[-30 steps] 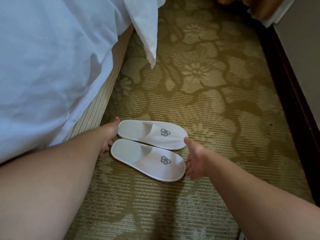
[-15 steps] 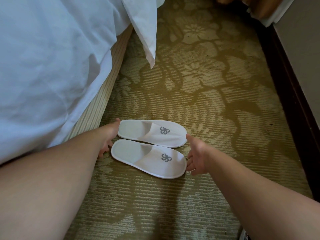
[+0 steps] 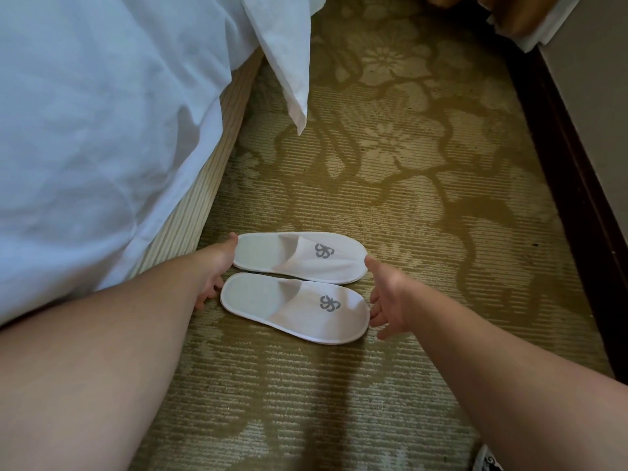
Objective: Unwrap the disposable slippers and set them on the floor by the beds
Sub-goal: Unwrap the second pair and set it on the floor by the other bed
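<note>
Two white disposable slippers with grey logos lie side by side on the patterned carpet, toes pointing right. The far slipper (image 3: pixel 299 257) is nearer the bed; the near slipper (image 3: pixel 295 305) lies just in front of it. My left hand (image 3: pixel 219 271) rests at their heel ends, its thumb against the far slipper's heel and fingers spread by the near one. At the toe ends my right hand (image 3: pixel 387 294) is spread open, fingertips at the near slipper's toe. No wrapper is in sight.
The bed (image 3: pixel 95 130) with white linen fills the left; its striped base (image 3: pixel 200 198) runs along the carpet. A pillow corner (image 3: pixel 289 62) hangs over the edge. A dark skirting board (image 3: pixel 574 185) and wall bound the right side. Carpet (image 3: pixel 424 158) stretches beyond the slippers.
The near slipper has shifted slightly up, closer to the far one. My right hand has drawn a little back from the toes with its fingers spreading. My left hand has barely moved.
</note>
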Demonstrator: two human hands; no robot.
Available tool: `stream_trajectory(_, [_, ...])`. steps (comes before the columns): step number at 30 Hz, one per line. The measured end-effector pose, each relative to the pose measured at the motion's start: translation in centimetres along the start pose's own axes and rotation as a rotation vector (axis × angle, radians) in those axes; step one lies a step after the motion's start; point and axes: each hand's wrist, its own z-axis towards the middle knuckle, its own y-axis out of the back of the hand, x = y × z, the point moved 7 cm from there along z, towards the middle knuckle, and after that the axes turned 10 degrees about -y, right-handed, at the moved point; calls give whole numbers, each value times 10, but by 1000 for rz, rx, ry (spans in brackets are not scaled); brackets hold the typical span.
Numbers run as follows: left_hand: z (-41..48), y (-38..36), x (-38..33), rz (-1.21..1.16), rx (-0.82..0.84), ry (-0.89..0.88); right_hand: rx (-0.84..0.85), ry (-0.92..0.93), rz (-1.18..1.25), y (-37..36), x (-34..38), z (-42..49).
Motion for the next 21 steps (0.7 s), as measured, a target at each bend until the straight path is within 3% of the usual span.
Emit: stream_trajectory(21, [7, 1, 2, -9, -24, 5, 9, 32, 35, -4, 0, -1])
